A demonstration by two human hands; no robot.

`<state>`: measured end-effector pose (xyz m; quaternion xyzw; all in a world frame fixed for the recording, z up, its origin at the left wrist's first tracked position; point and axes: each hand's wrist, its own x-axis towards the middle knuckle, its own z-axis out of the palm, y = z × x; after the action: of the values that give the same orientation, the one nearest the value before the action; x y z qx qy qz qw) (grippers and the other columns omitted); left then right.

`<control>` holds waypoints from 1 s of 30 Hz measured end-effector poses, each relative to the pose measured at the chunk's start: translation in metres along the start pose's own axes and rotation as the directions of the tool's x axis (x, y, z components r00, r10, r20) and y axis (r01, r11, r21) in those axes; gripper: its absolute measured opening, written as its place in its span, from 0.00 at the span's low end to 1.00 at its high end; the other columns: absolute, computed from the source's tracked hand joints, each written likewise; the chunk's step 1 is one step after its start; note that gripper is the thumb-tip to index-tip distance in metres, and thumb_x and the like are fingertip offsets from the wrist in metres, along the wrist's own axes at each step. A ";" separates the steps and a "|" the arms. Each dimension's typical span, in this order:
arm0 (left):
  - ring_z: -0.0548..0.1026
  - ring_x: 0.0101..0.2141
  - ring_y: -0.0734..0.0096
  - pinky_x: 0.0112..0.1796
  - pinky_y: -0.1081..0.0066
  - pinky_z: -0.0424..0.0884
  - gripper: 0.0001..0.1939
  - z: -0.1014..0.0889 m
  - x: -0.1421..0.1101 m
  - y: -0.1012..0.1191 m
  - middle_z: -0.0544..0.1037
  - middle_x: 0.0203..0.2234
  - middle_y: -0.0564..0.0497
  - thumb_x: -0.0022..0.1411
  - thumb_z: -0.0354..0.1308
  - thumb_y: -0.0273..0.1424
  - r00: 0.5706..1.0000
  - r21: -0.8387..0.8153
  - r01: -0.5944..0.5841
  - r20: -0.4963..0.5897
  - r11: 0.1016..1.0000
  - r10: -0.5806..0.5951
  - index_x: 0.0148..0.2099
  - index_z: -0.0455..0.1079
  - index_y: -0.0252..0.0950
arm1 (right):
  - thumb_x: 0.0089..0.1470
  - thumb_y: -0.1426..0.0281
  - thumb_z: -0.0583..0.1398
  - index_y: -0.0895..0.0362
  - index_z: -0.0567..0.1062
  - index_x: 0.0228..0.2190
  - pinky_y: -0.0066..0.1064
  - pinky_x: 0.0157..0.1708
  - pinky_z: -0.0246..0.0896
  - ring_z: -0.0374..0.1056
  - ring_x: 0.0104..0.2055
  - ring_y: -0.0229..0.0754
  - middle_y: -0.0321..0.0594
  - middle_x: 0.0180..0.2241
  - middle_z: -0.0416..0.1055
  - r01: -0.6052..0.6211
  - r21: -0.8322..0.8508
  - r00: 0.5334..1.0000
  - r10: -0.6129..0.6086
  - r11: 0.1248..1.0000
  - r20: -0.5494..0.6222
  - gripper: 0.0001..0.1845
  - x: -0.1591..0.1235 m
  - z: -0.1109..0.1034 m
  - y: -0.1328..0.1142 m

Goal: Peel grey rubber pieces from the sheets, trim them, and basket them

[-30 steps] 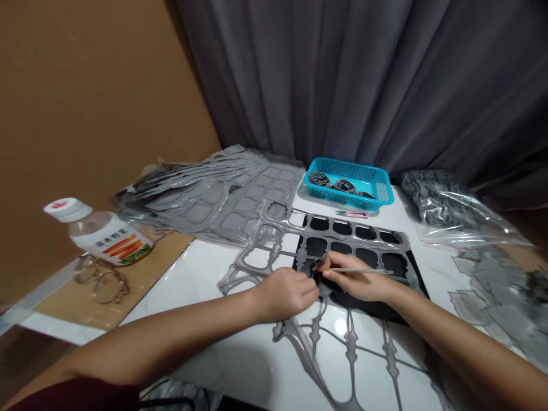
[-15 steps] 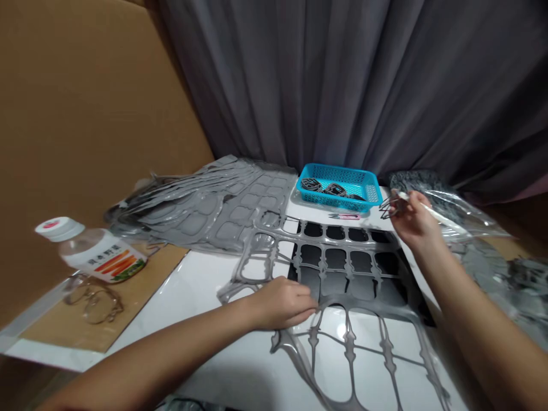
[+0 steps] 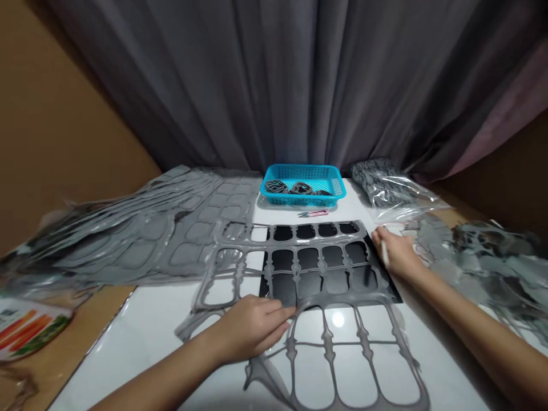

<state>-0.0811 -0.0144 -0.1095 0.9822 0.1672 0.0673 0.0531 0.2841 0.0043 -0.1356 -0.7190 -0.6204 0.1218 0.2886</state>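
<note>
Now lower, the right hand (image 3: 399,252) is gripping a white stick (image 3: 384,253); left hand (image 3: 257,324), grip unclear, is touching the grey cut-out sheet (image 3: 345,298) between them

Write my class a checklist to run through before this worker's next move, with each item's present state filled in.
1. Left hand on the grey cut-out sheet: ok, fingers at its near left part.
2. White tool in the right hand: ok, it sticks out of the fist.
3. Black mat under the whole sheet: not ok, the sheet spreads past it.
4. Pink-handled snips clear of both hands: ok, in front of the blue basket.
5. Any loose piece in the right hand: cannot tell, fingers hide it.
</note>
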 end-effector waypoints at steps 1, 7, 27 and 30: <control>0.73 0.24 0.70 0.24 0.72 0.66 0.14 0.000 0.000 0.000 0.74 0.25 0.51 0.66 0.45 0.29 1.000 -0.003 0.000 -0.003 1.000 0.000 0.50 0.66 0.35 | 0.57 0.61 0.56 0.60 0.72 0.33 0.42 0.41 0.62 0.68 0.36 0.43 0.41 0.31 0.71 0.017 -0.085 0.999 -0.013 0.996 0.047 0.14 -0.005 0.005 -0.008; 0.75 0.31 0.71 0.31 0.74 0.70 0.18 -0.012 0.003 0.001 0.74 0.34 0.48 0.66 0.45 0.27 0.997 -0.118 0.079 0.023 0.990 -0.077 0.57 0.61 0.38 | 0.59 0.65 0.54 0.60 0.70 0.41 0.42 0.42 0.63 0.69 0.38 0.42 0.41 0.37 0.72 0.106 -0.421 0.973 -0.007 0.901 0.231 0.12 -0.007 0.006 -0.025; 0.74 0.44 0.53 0.41 0.60 0.70 0.22 -0.057 0.073 -0.020 0.74 0.45 0.42 0.65 0.45 0.42 0.807 0.153 0.548 0.160 0.822 -0.568 0.57 0.64 0.42 | 0.61 0.60 0.48 0.55 0.67 0.27 0.33 0.32 0.52 0.59 0.28 0.41 0.39 0.26 0.66 0.542 -0.245 0.839 -0.505 0.804 0.202 0.17 -0.038 -0.022 -0.042; 0.66 0.53 0.42 0.47 0.49 0.64 0.27 -0.040 0.079 -0.032 0.65 0.56 0.36 0.65 0.41 0.46 0.728 0.158 0.613 0.269 0.774 -0.631 0.62 0.57 0.45 | 0.58 0.58 0.52 0.56 0.67 0.27 0.33 0.34 0.50 0.59 0.27 0.39 0.37 0.25 0.66 0.689 -0.135 0.715 -0.637 0.712 0.290 0.16 -0.072 0.001 -0.070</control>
<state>-0.0233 0.0454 -0.0646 0.8685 0.4777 -0.1126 0.0693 0.2114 -0.0601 -0.1096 -0.4567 -0.8758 0.0154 0.1555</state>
